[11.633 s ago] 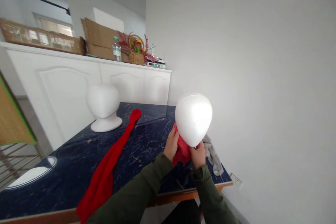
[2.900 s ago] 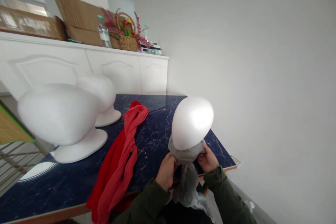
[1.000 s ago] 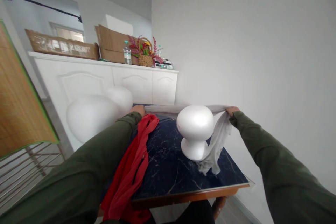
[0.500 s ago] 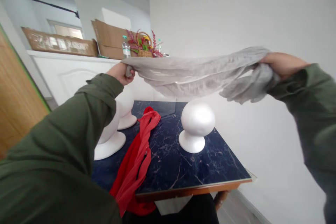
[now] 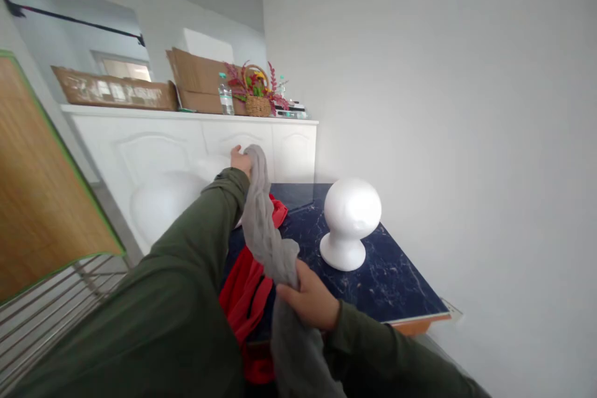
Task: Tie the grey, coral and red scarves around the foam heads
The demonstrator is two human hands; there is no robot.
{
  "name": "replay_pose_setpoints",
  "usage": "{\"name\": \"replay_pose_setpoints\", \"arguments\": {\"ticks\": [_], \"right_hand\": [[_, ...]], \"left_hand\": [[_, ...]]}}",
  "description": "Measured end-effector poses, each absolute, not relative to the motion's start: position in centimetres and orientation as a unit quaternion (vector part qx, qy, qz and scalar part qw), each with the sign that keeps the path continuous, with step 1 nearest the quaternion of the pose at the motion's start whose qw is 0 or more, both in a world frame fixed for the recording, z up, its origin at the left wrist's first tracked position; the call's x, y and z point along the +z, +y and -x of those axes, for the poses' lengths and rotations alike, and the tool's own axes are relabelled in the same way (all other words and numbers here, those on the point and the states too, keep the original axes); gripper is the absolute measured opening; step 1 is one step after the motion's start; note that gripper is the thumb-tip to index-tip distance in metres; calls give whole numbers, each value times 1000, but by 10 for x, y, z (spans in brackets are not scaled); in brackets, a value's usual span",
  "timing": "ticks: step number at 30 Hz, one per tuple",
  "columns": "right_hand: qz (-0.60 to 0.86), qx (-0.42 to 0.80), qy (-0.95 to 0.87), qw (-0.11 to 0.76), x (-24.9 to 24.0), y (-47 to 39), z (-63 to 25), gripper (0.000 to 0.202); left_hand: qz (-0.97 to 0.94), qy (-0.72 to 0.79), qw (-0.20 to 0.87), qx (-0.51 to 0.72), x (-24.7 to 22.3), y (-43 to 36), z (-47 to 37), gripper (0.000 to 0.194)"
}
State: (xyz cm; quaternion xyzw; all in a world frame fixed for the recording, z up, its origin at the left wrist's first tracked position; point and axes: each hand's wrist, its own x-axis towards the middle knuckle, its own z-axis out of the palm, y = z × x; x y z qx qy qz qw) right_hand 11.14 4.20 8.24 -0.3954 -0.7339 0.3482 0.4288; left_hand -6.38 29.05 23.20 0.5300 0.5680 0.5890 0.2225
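Note:
A long grey scarf [image 5: 263, 221], gathered into a loose rope, runs between my two hands over the left part of the table. My left hand [image 5: 241, 161] is stretched out ahead and grips its far end. Nearer to me, my right hand [image 5: 310, 298] is closed around the scarf's middle, and the rest hangs down below it. Under the scarf lies a red scarf [image 5: 242, 292], draped over the table's front edge and partly hidden. To the right of my hands a white mannequin head [image 5: 351, 217] stands upright and bare on its round base.
The dark blue marbled table [image 5: 392, 273] stands against a white wall. Behind it, a white cabinet [image 5: 293, 149] carries cardboard boxes [image 5: 198, 78], a bottle [image 5: 226, 96] and a flower basket [image 5: 258, 102]. A wooden board [image 5: 41, 186] and a metal rack [image 5: 60, 298] are at left.
The grey scarf was stretched wide and level above the white head; now it is narrow and slants down at left. My right hand has come left and down, and my left hand slightly lower.

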Motion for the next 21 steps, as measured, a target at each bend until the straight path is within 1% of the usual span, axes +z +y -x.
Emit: {"name": "replay_pose_setpoints", "arguments": {"ticks": [2, 3, 4, 5, 6, 7, 8, 10, 12, 13, 15, 17, 18, 19, 21], "right_hand": [[408, 340, -765, 364, 49, 57, -101, 56], [415, 339, -773, 339, 35, 60, -101, 57], [422, 341, -777, 320, 25, 62, -105, 55], [429, 344, -775, 310, 16, 62, -113, 48], [441, 345, -769, 308, 9, 61, -125, 38], [460, 340, -759, 311, 4, 60, -139, 27], [492, 323, -741, 322, 0, 60, -155, 22], [585, 247, -678, 372, -7, 63, -189, 26], [666, 146, -585, 440, -14, 71, -221, 29], [686, 107, -544, 471, -18, 76, -234, 34], [691, 68, -502, 516, -23, 89, -252, 59], [671, 68, -510, 533, -23, 104, -260, 86], [658, 79, -525, 534, -20, 112, -261, 94], [643, 95, -541, 534, -17, 120, -260, 97], [608, 133, -568, 539, -7, 133, -255, 95]], "left_hand": [[-580, 602, 199, 512, 206, 294, 50, 43], [-606, 615, 188, 468, 191, 295, 45, 51], [-630, 625, 177, 426, 175, 294, 41, 60], [-653, 629, 166, 389, 159, 291, 38, 67], [-675, 627, 153, 358, 143, 288, 37, 71], [-697, 620, 141, 333, 130, 284, 37, 71], [-718, 608, 130, 313, 117, 279, 37, 69], [-756, 577, 116, 285, 97, 265, 38, 64], [-784, 549, 112, 267, 79, 246, 36, 60], [-795, 537, 114, 259, 71, 234, 33, 59], [-816, 510, 125, 240, 54, 207, 24, 57], [-840, 472, 158, 217, 40, 180, 10, 58], [-849, 449, 183, 209, 34, 169, 2, 60], [-854, 427, 212, 207, 29, 159, -6, 63], [-851, 392, 269, 224, 24, 147, -23, 71]]}}
